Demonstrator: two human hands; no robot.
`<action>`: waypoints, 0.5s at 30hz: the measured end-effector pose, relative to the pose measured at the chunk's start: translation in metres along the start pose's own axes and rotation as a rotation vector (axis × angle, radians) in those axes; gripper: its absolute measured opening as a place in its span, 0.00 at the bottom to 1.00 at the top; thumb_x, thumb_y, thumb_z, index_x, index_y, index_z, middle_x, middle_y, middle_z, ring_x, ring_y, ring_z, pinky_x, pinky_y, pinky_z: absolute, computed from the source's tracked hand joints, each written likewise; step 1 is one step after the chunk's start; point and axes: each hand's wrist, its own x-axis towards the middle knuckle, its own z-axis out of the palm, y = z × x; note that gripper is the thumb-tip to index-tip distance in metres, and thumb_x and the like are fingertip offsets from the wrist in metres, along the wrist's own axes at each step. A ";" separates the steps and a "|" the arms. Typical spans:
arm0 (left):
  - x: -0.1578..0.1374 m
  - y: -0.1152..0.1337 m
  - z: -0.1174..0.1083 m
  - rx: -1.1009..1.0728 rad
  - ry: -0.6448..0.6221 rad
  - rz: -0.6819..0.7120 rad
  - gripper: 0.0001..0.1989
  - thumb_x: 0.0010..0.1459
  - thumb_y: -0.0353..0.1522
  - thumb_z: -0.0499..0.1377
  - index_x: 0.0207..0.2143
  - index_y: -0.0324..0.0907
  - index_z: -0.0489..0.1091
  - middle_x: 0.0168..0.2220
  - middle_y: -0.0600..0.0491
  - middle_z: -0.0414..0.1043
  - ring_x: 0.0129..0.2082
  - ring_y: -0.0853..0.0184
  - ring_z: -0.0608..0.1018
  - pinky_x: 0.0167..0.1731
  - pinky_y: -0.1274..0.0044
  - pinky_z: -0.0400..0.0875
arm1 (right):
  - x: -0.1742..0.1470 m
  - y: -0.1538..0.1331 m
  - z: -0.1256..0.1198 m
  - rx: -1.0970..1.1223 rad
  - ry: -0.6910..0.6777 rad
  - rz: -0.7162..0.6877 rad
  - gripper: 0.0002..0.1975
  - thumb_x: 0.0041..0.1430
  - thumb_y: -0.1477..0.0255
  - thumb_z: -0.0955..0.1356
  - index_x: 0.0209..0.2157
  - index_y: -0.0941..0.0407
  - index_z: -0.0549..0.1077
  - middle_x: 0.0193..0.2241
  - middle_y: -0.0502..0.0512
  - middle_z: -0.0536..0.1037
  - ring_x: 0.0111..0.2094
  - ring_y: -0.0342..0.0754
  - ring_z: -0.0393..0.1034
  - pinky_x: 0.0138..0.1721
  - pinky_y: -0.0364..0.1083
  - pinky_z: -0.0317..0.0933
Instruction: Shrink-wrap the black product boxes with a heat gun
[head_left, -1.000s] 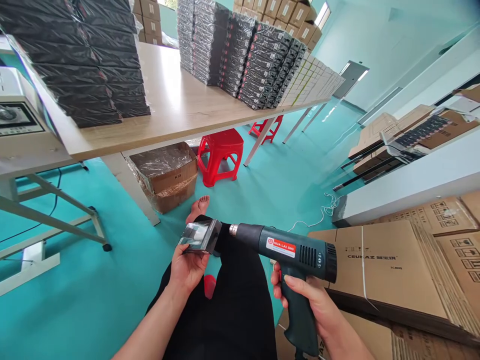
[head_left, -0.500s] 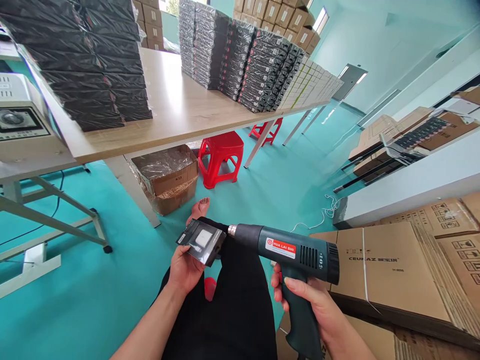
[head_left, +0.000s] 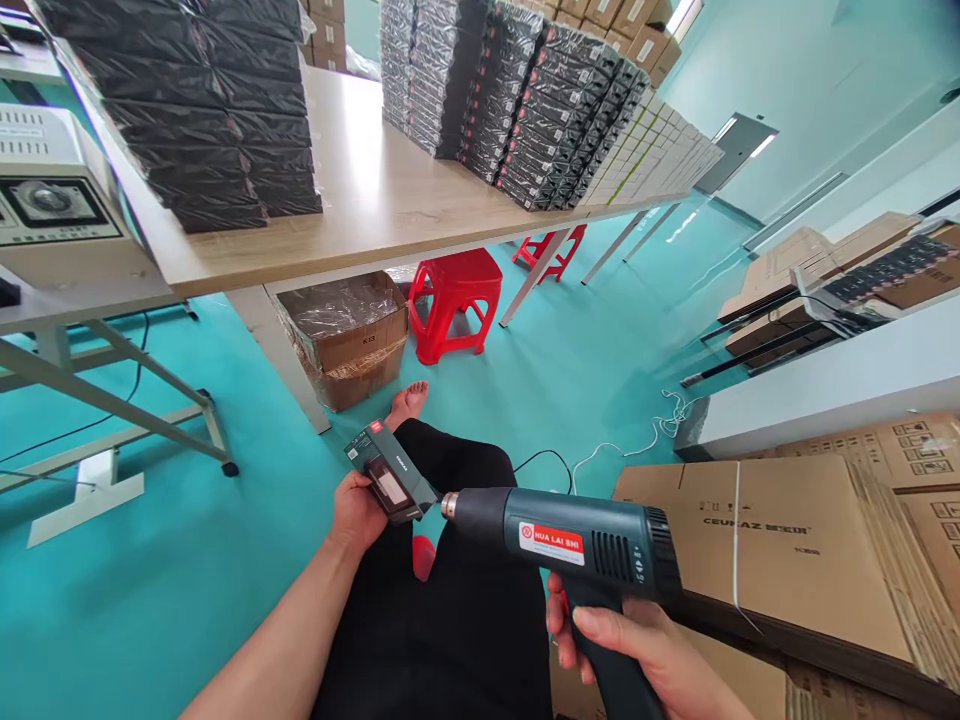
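Both hands are working: left hand fingers are now tilting the small black film-wrapped box edge-on over the lap, while right hand fingers are gripping the dark-green heat gun, lowered beside it.

1. The left hand has turned the small black box; a narrow side now faces the camera.
2. The heat gun sits lower in the frame, nozzle just beside the box's lower end.
3. A black cable has entered view at centre.
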 end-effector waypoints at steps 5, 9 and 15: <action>0.000 0.001 -0.001 0.014 -0.005 0.009 0.14 0.36 0.28 0.52 0.29 0.38 0.68 0.25 0.49 0.74 0.24 0.61 0.77 0.30 0.66 0.76 | 0.005 0.005 0.009 -0.009 0.015 0.027 0.18 0.49 0.63 0.74 0.42 0.56 0.77 0.35 0.58 0.78 0.30 0.48 0.72 0.30 0.46 0.63; 0.000 0.000 -0.004 0.007 -0.042 -0.035 0.15 0.40 0.29 0.53 0.34 0.37 0.69 0.27 0.47 0.75 0.25 0.59 0.78 0.30 0.64 0.76 | 0.016 0.011 0.014 -0.048 0.031 -0.017 0.19 0.48 0.63 0.74 0.42 0.56 0.77 0.35 0.59 0.79 0.29 0.48 0.72 0.29 0.47 0.63; -0.009 -0.009 0.007 0.005 0.057 -0.157 0.12 0.52 0.31 0.56 0.40 0.39 0.69 0.28 0.50 0.77 0.24 0.61 0.79 0.26 0.70 0.76 | 0.053 0.015 0.017 -0.012 0.325 -0.300 0.19 0.48 0.62 0.75 0.42 0.54 0.76 0.36 0.57 0.78 0.34 0.53 0.72 0.31 0.50 0.66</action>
